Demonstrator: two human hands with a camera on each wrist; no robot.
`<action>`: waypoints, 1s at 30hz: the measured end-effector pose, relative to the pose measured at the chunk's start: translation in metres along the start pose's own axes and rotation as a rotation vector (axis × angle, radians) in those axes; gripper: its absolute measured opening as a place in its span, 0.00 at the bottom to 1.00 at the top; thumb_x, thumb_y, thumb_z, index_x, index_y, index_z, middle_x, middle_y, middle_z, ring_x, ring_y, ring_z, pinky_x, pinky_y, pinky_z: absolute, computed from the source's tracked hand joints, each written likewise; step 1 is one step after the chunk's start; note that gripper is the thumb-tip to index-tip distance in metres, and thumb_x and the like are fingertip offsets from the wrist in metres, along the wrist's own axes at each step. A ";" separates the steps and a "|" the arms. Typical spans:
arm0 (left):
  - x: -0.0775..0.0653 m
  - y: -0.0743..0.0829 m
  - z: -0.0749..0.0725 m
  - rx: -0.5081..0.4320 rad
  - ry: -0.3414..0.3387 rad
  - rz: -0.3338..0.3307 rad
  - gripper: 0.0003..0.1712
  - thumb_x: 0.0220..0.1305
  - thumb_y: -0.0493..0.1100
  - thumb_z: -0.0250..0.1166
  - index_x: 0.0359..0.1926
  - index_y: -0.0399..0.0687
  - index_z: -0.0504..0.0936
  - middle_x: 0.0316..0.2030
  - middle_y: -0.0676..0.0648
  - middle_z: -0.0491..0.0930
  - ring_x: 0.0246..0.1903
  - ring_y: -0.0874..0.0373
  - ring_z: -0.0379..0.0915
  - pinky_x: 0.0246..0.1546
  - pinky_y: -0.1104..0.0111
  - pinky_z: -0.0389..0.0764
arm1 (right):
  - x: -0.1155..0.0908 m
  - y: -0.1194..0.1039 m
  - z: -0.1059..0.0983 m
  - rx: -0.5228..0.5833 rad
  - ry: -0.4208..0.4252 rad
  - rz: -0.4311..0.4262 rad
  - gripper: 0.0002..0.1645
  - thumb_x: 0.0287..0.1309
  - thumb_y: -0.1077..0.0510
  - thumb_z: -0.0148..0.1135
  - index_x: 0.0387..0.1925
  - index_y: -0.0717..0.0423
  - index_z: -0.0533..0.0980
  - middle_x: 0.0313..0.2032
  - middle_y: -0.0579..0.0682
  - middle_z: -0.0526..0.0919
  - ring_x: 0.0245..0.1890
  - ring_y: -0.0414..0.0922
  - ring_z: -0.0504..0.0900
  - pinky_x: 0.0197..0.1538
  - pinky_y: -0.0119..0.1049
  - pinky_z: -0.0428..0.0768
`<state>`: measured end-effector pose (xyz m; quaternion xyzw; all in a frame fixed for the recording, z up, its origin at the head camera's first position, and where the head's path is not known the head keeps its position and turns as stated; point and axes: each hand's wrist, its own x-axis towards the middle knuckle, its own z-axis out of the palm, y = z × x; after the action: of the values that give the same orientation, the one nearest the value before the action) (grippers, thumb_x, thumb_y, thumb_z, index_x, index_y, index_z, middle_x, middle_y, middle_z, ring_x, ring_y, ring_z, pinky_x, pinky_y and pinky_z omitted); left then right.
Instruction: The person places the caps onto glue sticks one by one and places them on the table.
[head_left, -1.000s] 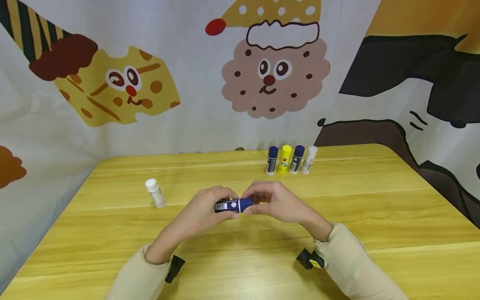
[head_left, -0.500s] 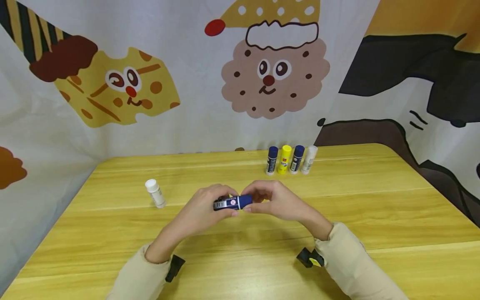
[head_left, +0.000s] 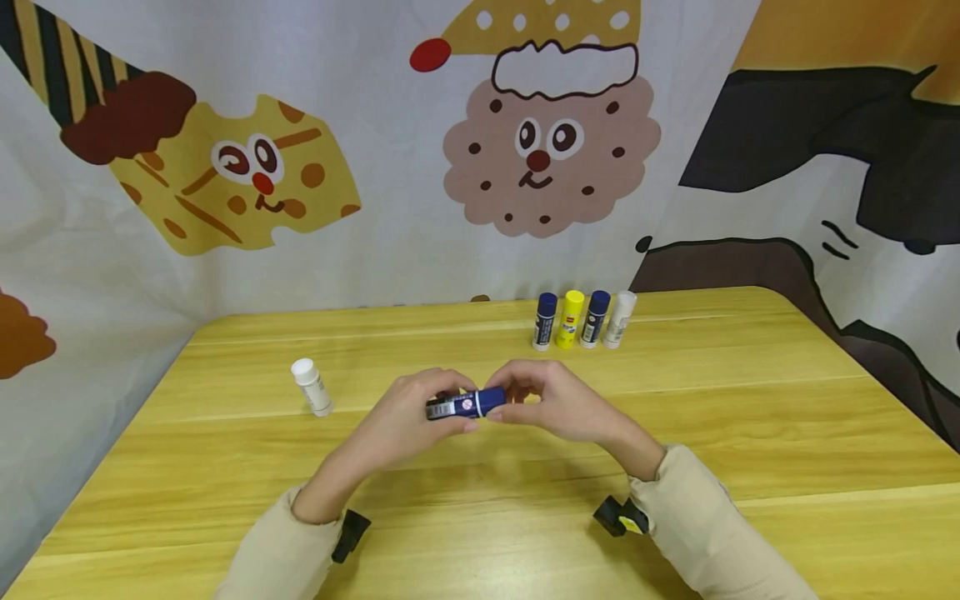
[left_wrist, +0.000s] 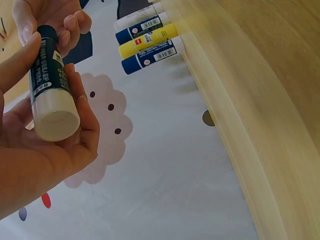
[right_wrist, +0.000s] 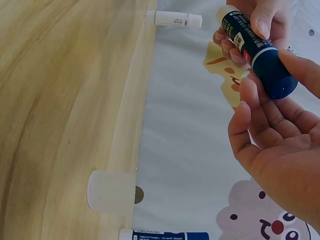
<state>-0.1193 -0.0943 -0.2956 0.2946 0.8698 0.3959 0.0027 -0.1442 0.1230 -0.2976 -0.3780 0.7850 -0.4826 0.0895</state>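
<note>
A dark blue glue stick [head_left: 467, 405] is held nearly level above the table in the head view. My left hand [head_left: 415, 417] grips its body around the label, and its white base faces the left wrist camera. At the other end, my right hand [head_left: 551, 402] pinches the blue cap [right_wrist: 276, 75] between thumb and fingers. The cap sits against the white ring of the body, with no gap showing. To the left of the hands a white glue stick [head_left: 312, 387] stands apart on the table.
Along the back right stands a row of glue sticks: a blue one [head_left: 544, 322], a yellow one [head_left: 570, 320], another blue one [head_left: 595, 320] and a white one [head_left: 620, 321]. Behind the wooden table [head_left: 465, 517] hangs a cartoon-printed cloth [head_left: 405, 183].
The cap end of the held glue stick has risen slightly, so the stick tilts up a little to the right. Both hands keep their grip in nearly the same place.
</note>
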 end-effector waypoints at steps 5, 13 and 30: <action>0.000 -0.002 0.000 -0.018 0.010 0.005 0.14 0.55 0.41 0.67 0.42 0.43 0.79 0.35 0.50 0.77 0.32 0.61 0.71 0.32 0.70 0.74 | 0.000 0.000 -0.001 -0.015 0.021 -0.007 0.10 0.54 0.64 0.63 0.40 0.62 0.77 0.32 0.49 0.79 0.30 0.43 0.76 0.33 0.34 0.75; -0.003 -0.006 -0.006 -0.002 0.045 0.001 0.14 0.55 0.42 0.67 0.43 0.43 0.80 0.35 0.51 0.78 0.34 0.60 0.72 0.32 0.67 0.75 | -0.004 0.003 -0.008 -0.025 0.051 0.014 0.10 0.54 0.63 0.63 0.39 0.62 0.77 0.31 0.49 0.78 0.28 0.44 0.74 0.29 0.33 0.74; -0.020 -0.018 -0.035 0.105 0.153 -0.049 0.16 0.55 0.42 0.67 0.45 0.43 0.79 0.41 0.49 0.79 0.41 0.54 0.73 0.38 0.62 0.74 | -0.011 0.007 -0.040 -0.018 0.144 0.135 0.11 0.53 0.65 0.64 0.39 0.64 0.77 0.32 0.53 0.78 0.31 0.48 0.76 0.35 0.35 0.77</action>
<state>-0.1203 -0.1374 -0.2888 0.2418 0.8939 0.3709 -0.0696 -0.1605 0.1596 -0.2846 -0.2895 0.8173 -0.4944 0.0617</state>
